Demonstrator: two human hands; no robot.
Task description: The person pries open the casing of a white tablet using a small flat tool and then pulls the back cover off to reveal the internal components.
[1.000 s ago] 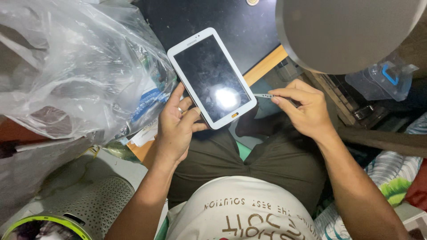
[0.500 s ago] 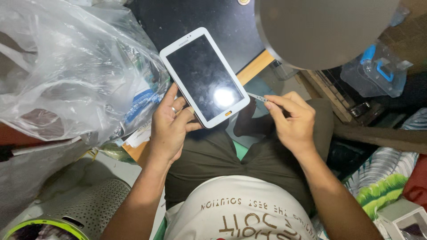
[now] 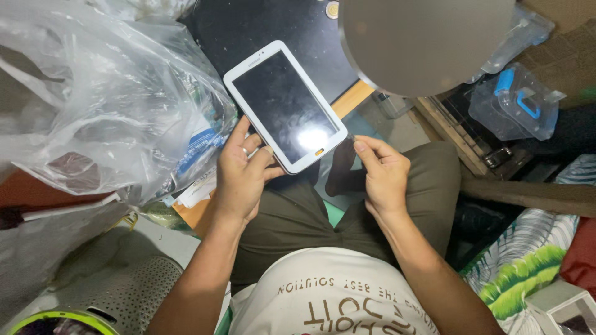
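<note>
**White tablet held over the lap**

A white tablet [image 3: 285,107] with a dark screen is gripped at its lower left edge by the left hand [image 3: 239,174], centre frame. The right hand [image 3: 382,174] is pinched shut beside the tablet's lower corner; what it pinches cannot be told. A clear plastic bag [image 3: 93,99] fills the upper left.

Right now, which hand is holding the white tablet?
The left hand holds the white tablet, gripping its lower edge with fingers behind and thumb in front. The right hand only pinches something small beside the tablet's corner.
</note>
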